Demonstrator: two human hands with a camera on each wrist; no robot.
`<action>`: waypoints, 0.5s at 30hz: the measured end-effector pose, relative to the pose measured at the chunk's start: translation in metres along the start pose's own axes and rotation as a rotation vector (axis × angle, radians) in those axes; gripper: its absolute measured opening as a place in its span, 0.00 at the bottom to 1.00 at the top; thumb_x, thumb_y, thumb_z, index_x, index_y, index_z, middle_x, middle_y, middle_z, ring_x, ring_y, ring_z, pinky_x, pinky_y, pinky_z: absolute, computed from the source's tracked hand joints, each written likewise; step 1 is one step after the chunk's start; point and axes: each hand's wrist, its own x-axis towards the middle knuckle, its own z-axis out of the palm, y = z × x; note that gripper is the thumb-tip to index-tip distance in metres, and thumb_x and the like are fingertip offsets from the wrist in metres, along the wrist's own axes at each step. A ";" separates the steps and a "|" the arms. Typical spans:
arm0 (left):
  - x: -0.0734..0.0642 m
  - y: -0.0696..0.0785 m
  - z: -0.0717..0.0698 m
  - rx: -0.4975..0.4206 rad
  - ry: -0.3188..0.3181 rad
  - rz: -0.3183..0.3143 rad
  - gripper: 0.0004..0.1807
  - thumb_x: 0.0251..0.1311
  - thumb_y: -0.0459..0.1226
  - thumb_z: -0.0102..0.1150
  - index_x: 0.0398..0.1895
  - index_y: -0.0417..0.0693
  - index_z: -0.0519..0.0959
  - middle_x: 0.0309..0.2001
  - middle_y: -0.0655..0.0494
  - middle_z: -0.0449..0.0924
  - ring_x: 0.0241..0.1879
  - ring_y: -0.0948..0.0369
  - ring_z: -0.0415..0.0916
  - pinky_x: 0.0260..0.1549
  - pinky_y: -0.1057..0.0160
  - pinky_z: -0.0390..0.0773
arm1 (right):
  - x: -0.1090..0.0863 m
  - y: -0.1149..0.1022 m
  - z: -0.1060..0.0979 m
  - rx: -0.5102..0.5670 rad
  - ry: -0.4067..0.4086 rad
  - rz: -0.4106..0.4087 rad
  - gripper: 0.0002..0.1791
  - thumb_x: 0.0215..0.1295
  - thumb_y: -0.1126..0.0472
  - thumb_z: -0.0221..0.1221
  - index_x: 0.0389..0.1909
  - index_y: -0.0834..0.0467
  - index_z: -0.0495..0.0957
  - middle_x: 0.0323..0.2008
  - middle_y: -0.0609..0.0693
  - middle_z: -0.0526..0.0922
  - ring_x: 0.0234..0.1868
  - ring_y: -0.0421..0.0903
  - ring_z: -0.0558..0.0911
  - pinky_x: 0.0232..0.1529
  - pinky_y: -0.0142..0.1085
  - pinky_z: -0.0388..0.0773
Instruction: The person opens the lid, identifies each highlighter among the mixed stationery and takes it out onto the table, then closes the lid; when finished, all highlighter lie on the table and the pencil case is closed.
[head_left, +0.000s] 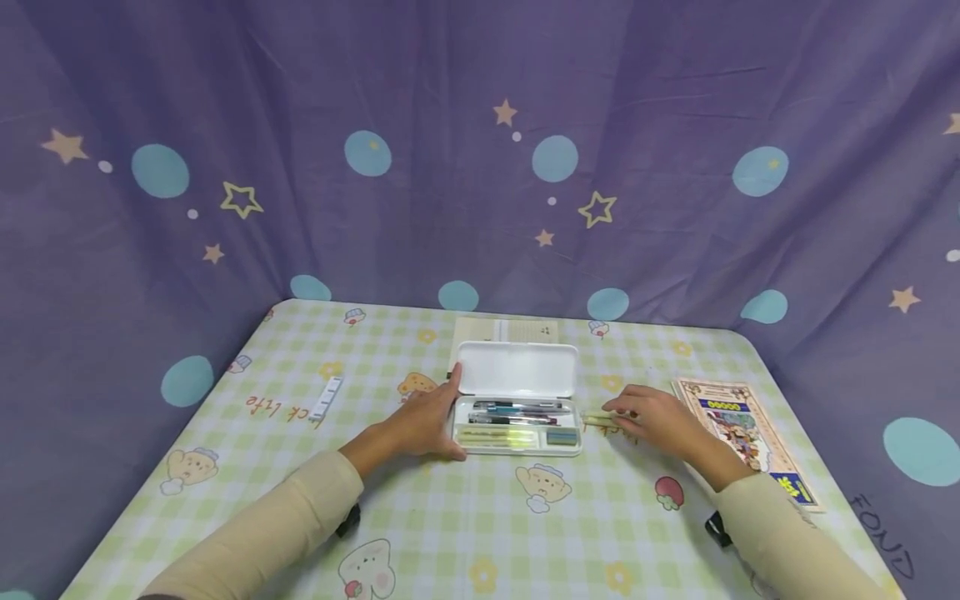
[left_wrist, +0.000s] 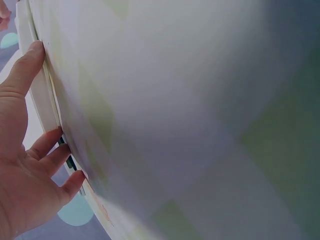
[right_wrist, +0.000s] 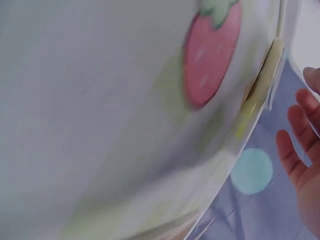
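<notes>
The white pencil case [head_left: 517, 452] sat mid-table, its lid [head_left: 517, 369] raised at the far side. Inside lay pens [head_left: 517, 420] and a grey-blue block [head_left: 562, 437]. The case's long axis ran left to right, its pens lying roughly along it. A thin yellowish stick [head_left: 597, 420] lay just beyond the right end, pointing toward it. The left hand [head_left: 424, 419] was spread wide along the left end. The right hand [head_left: 660, 421] hung by the stick, fingers slightly apart; the right wrist view showed them clear of it, which the head view left uncertain. Only the head view displayed the contents.
</notes>
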 end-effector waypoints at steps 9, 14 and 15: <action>0.000 0.000 0.001 -0.009 0.012 -0.002 0.84 0.36 0.61 0.82 0.82 0.40 0.28 0.74 0.45 0.67 0.70 0.48 0.70 0.63 0.41 0.68 | 0.024 -0.026 0.006 0.048 -0.001 -0.056 0.10 0.60 0.60 0.71 0.42 0.49 0.90 0.35 0.41 0.85 0.32 0.34 0.77 0.34 0.34 0.77; -0.001 0.000 0.000 -0.011 0.014 0.000 0.84 0.36 0.61 0.82 0.82 0.39 0.29 0.73 0.45 0.69 0.69 0.49 0.71 0.62 0.42 0.68 | 0.035 -0.043 0.011 0.070 -0.061 -0.076 0.10 0.63 0.58 0.69 0.45 0.49 0.89 0.37 0.42 0.87 0.36 0.37 0.81 0.39 0.37 0.80; -0.001 0.000 0.000 -0.011 0.012 -0.002 0.84 0.36 0.61 0.82 0.82 0.39 0.29 0.73 0.45 0.68 0.70 0.49 0.70 0.62 0.42 0.68 | 0.037 -0.047 0.013 0.075 -0.076 -0.088 0.11 0.63 0.57 0.69 0.46 0.49 0.89 0.38 0.42 0.87 0.37 0.38 0.82 0.40 0.38 0.81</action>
